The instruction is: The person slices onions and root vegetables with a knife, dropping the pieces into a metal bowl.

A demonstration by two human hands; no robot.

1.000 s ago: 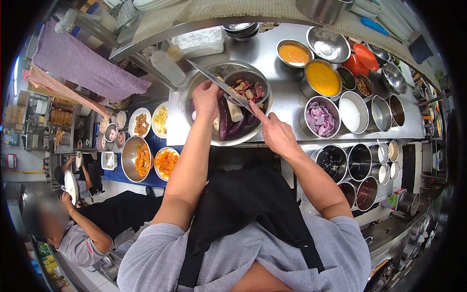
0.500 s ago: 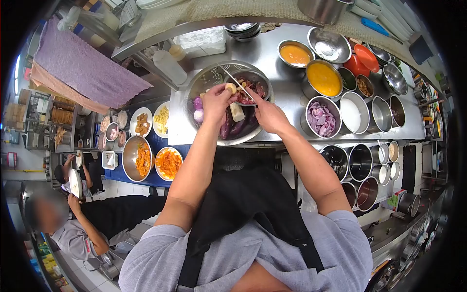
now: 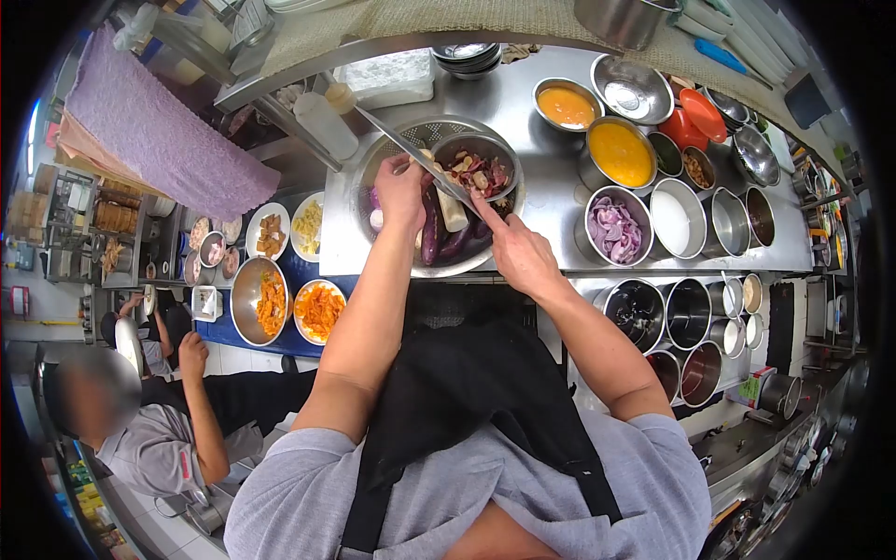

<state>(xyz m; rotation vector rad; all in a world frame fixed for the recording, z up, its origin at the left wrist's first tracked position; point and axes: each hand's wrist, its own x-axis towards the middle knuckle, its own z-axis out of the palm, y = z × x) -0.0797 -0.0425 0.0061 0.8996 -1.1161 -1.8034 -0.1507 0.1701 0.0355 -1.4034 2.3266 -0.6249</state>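
My right hand (image 3: pixel 521 245) grips a long knife (image 3: pixel 407 147), its index finger stretched along the blade, which points up and left. My left hand (image 3: pixel 401 193) is closed around a pale root piece, largely hidden by the fingers and the blade. Both are over a large metal colander (image 3: pixel 431 273). Inside it lie dark purple eggplants (image 3: pixel 430 227), a pale peeled piece (image 3: pixel 454 213) and a white and purple onion (image 3: pixel 376 219), partly behind my left wrist. A smaller metal bowl (image 3: pixel 510 154) of peelings and trimmings rests in the colander's upper right.
Right of the colander stand containers of sliced purple onion (image 3: pixel 615 228), yellow liquid (image 3: pixel 620 152) and white contents (image 3: pixel 679 217). Orange strips fill a bowl (image 3: pixel 248 321) at the left. A co-worker (image 3: pixel 154 439) is at lower left. A shelf edge (image 3: pixel 392 47) crosses above the counter.
Since half a second ago, the knife has swung from above the small bowl to the left, across my left hand. The co-worker's hand has moved right, away from the white plate.
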